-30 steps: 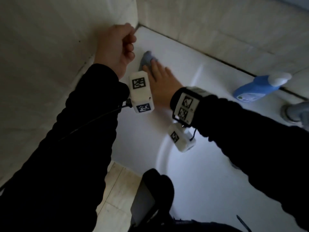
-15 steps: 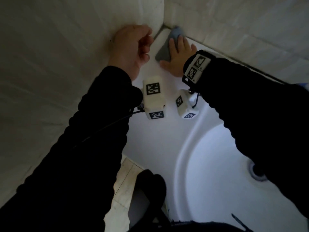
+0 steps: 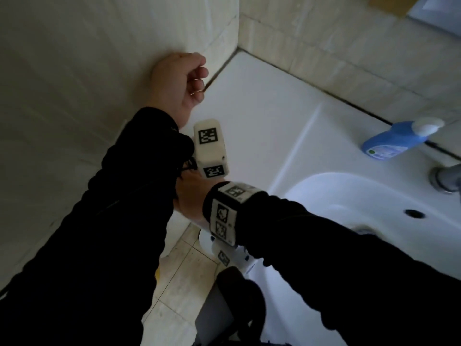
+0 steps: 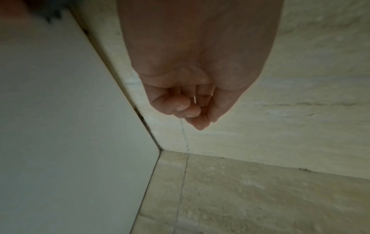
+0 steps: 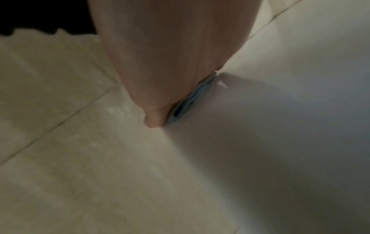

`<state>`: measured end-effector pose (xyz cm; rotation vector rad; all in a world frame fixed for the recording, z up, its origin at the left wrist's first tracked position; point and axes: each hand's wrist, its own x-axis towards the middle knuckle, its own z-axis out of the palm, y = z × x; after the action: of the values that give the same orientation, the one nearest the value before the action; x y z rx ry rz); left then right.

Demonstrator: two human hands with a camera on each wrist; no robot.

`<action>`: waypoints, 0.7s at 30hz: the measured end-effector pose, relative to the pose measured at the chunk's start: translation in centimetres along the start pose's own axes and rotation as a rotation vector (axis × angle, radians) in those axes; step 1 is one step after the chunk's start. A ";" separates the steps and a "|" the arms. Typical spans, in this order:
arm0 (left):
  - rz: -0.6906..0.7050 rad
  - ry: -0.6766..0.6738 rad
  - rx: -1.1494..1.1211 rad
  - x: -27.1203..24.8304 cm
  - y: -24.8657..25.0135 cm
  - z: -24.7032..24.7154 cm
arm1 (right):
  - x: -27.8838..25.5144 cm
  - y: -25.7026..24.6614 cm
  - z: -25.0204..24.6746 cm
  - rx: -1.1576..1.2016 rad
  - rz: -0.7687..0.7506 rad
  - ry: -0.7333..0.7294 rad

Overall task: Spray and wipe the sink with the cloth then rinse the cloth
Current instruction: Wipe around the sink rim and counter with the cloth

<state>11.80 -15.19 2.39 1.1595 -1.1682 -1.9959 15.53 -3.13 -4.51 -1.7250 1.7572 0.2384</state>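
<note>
My right hand (image 3: 188, 199) lies at the near left edge of the white sink (image 3: 262, 116), mostly hidden behind my left sleeve and wrist camera. In the right wrist view that hand (image 5: 160, 79) presses a light blue cloth (image 5: 185, 104) flat against the sink surface (image 5: 280, 126), fingers straight. The cloth does not show in the head view. My left hand (image 3: 179, 82) is a closed fist leaning on the left tiled wall, beside the sink's far left corner. The left wrist view shows its fingers (image 4: 188, 104) curled with nothing in them.
A blue spray bottle (image 3: 394, 142) lies on its side on the sink's back ledge, near the grey tap (image 3: 446, 179). The basin has an overflow hole (image 3: 414, 213). Tiled walls close the left and back. Floor tiles (image 3: 184, 270) and a dark object (image 3: 232, 308) lie below the sink's edge.
My right hand has drawn the cloth from the far corner of the sink back to its near left edge. My left fist stays on the wall.
</note>
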 end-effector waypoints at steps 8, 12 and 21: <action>-0.001 0.031 0.014 -3.1 -1.6 -1.9 | -4.3 -0.2 2.8 -0.095 -0.150 0.255; -0.004 0.034 0.009 -4.8 -3.2 -2.6 | -6.9 2.9 3.7 -0.030 0.028 0.261; 0.006 0.024 0.057 -8.3 -6.8 -1.7 | -11.5 12.1 4.6 0.070 0.519 0.342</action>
<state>17.08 -6.18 -0.72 1.2032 -1.2221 -1.9505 4.67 10.26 -5.36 -1.2857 2.4196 0.1014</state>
